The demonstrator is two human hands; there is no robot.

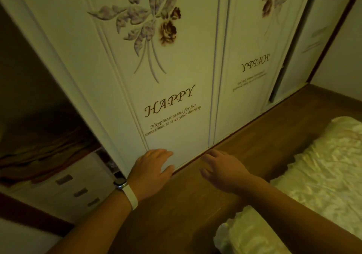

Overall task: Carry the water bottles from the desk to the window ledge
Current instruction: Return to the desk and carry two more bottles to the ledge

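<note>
Head view, dim yellow light. Both forearms reach forward and down; left wrist carries a watch [123, 183] on a white band. Left hand [150, 167]: fingers [158, 153] spread and flat, empty, lying over the foot of the wardrobe door [172, 73], thumb at the door's bottom edge; whether they press on it or hover just off it I cannot tell. Right hand [221, 167]: fingers [210, 154] loosely spread, palm down, empty, over the floor [195, 199] just beside the door's edge, apart from the left hand. Near the right forearm, right of the right-hand fingers, lies a bed [323, 175] with pale shiny bedding. Left of the left-hand fingers, low, a white drawer unit [64, 187] stands in a dark open bay. Beyond the fingers: the door's "HAPPY" lettering and flower pattern, then a second door [252, 63] with the same print mirrored, then a corner of wall. No bottles, desk or window ledge in view, so which way the bottles lie from the fingers, their long axis and which hand is nearer cannot be told. Judgement: no bottle in hand, carry not under way here; the view must turn off the wardrobe to find the desk. Wardrobe ahead and bed at right leave only the strip of floor between as a path.
</note>
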